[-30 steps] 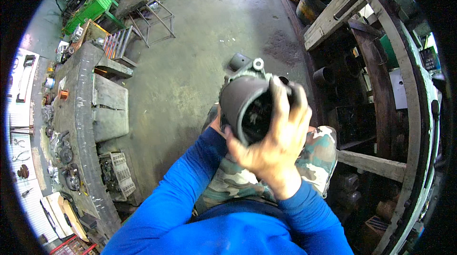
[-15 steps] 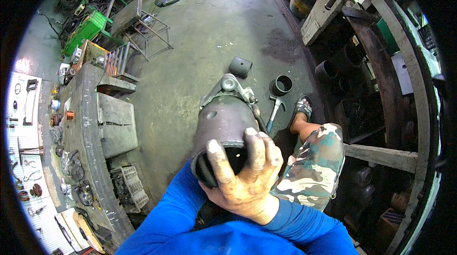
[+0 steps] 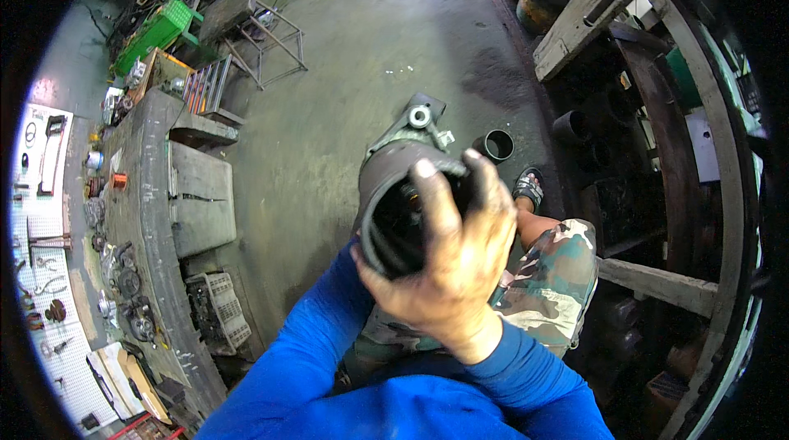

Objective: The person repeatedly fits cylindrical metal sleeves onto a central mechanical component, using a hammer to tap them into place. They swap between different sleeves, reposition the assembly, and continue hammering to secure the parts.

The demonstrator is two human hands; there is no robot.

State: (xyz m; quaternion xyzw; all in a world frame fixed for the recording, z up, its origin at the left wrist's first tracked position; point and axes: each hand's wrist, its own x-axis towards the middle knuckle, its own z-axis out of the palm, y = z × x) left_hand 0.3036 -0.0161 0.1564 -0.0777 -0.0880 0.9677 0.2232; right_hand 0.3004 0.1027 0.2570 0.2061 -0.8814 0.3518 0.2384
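Note:
A dark grey cylindrical metal motor housing (image 3: 378, 173) is held up in front of me, tilted so that its open end faces me. On its far end sits a cast metal bracket (image 3: 408, 125) with a round eye. My right hand (image 3: 452, 255) grips the rim of the open end, fingers curved over the mouth and thumb along the near edge. The inside is dark, and its details cannot be made out. My left forearm (image 3: 316, 308) reaches up behind the housing, which hides my left hand.
A short open metal cylinder (image 3: 497, 145) stands on the concrete floor ahead, near my sandalled foot (image 3: 528, 185). A cluttered workbench (image 3: 160, 234) runs along the left, with a stool (image 3: 238, 9) beyond it. Wooden shelving (image 3: 657, 284) borders the right.
The housing has tipped so its mouth turns more toward me, and it has shifted slightly right with my right hand. The hammer on the floor is now hidden.

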